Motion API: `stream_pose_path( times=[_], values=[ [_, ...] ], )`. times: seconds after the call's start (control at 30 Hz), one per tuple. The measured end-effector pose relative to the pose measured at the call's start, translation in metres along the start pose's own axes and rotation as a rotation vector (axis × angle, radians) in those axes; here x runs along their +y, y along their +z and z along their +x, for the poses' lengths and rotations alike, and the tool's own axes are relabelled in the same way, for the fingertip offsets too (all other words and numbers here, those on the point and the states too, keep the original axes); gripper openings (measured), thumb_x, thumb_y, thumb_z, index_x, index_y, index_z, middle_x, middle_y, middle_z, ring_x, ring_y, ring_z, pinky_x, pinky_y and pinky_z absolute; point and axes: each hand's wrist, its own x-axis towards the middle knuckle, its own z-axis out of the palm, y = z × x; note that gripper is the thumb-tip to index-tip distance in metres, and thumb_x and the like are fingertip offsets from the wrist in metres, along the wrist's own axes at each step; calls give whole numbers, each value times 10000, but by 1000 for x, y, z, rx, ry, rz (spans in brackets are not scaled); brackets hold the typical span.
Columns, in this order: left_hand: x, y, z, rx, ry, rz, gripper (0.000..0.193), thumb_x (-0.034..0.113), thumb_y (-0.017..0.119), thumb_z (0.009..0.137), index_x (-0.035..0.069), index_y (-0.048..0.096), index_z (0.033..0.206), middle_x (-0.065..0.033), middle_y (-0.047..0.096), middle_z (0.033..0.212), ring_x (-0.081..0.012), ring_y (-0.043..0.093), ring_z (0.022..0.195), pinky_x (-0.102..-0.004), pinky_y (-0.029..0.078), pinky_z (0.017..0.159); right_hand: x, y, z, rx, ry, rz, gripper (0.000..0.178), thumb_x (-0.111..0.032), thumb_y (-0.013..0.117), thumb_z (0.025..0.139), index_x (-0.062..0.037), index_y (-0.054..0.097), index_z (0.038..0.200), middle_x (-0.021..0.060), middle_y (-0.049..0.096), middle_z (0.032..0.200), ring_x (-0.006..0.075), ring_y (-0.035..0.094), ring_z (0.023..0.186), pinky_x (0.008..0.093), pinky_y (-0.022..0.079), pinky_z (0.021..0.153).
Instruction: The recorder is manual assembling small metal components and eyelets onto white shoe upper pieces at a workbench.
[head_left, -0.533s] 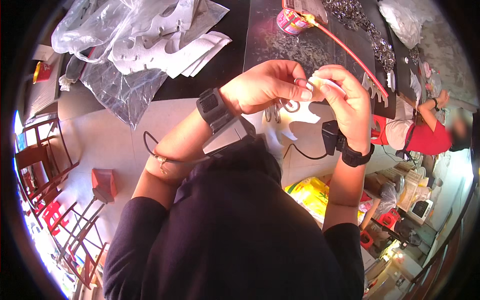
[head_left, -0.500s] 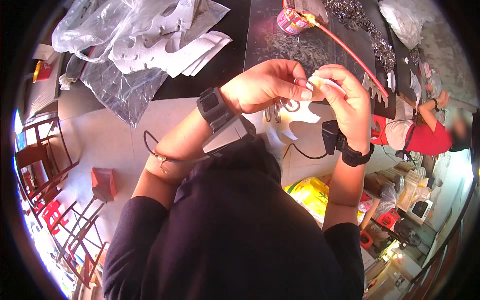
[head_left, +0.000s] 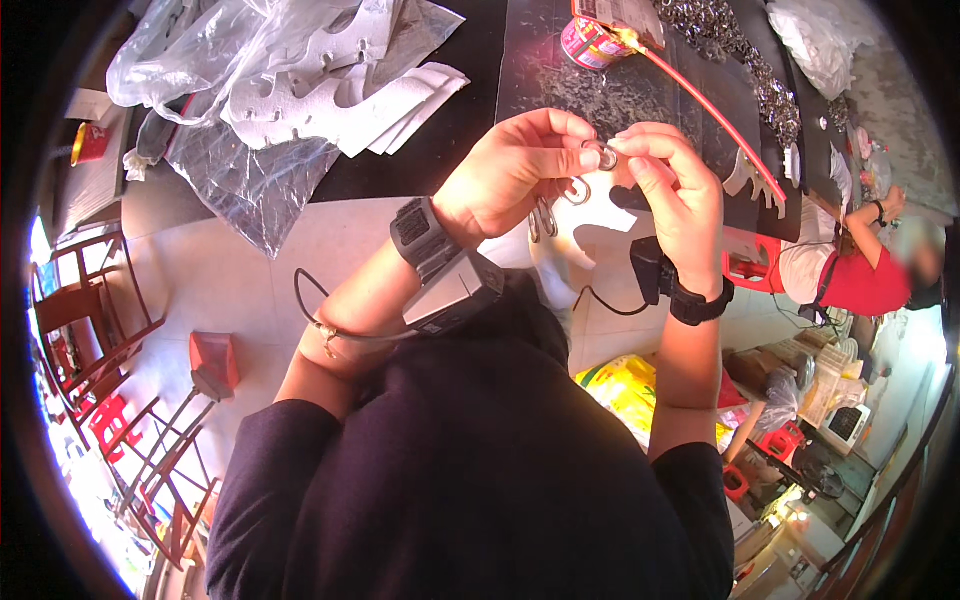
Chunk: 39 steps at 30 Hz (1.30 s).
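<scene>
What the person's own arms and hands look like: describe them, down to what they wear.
Short dark sleeves. Left hand: ungloved; black wristband, silver-and-black box, black cable, thin gold-toned bracelet with a dangling charm. Right hand: ungloved; black wristband, small black box, another black cable.

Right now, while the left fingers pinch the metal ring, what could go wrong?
The metal ring sits at the tips of the left fingers and might slip. The white cut-out sheet near it could crease if pulled. The red rod sticks out from the pink tub; bumping it might tip both.
</scene>
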Motion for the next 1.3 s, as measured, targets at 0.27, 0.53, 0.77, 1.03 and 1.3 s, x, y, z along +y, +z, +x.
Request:
stream_pose_path(
  times=[0.27,0.53,0.77,1.03,1.3],
  values=[
    [5,3,1,-70,-161,74,298,-1,635,782,9,533,1062,-53,609,938,-126,588,845,-238,471,751,-16,-8,6,-109,-123,-59,103,54,560,778,8,607,856,93,588,892,179,592,777,264,480,676],
    [11,3,1,-188,-255,71,289,-24,636,770,-13,542,1043,-58,611,921,-137,587,881,-246,466,808,-18,-16,3,-276,-176,-75,162,106,537,763,16,593,887,113,573,955,181,575,874,270,483,730],
    [-3,7,-5,42,-16,142,282,-20,630,783,6,548,1052,-61,611,924,-145,606,844,-252,490,767,11,-8,0,-140,22,235,79,25,542,834,10,586,897,75,569,954,147,568,873,256,474,754],
    [-10,9,-2,256,165,201,286,-29,644,764,25,534,1022,-35,608,874,-113,601,792,-229,495,716,12,-7,-3,262,-28,86,184,-27,556,848,-14,581,1030,69,498,1122,114,504,960,242,421,813],
    [-20,16,11,329,308,326,321,-25,655,748,-4,511,1033,-31,581,879,-105,583,780,-239,492,737,-14,25,-18,279,-7,-32,173,43,497,849,20,566,1006,92,601,900,125,587,755,232,476,666]
  ],
)
